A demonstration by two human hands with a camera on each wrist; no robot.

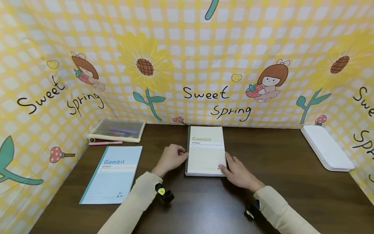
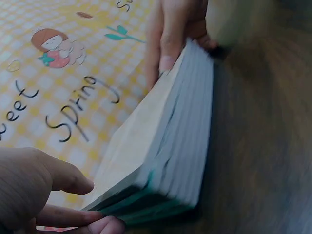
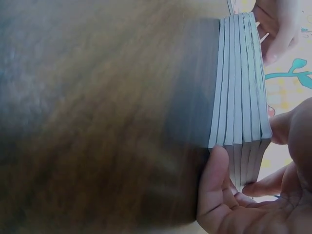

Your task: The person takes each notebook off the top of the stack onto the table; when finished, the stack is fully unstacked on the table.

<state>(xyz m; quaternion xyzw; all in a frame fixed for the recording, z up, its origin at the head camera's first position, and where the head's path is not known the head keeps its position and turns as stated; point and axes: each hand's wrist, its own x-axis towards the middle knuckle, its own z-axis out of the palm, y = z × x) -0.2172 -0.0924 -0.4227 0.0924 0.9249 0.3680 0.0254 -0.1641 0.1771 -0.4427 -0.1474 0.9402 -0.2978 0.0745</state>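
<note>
Notebook stack point(image 1: 205, 156) near counter's point(image 1: 268, 156) far edge: right hand point(image 1: 239, 172) fingers point(image 3: 214, 168) pinching side; left hand point(image 1: 170, 159), pinch unclear. Uneven push could shear layers.

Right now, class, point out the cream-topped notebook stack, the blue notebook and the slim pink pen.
Cream-topped notebook stack point(image 1: 205, 151), head view: middle of top cover.
Blue notebook point(image 1: 112, 177), head view: middle of its front cover.
Slim pink pen point(image 1: 105, 143), head view: middle of its barrel.

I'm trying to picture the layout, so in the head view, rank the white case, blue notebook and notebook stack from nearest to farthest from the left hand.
1. Notebook stack, just right of the left hand.
2. Blue notebook, to that hand's left.
3. White case, over on the far right.
</note>
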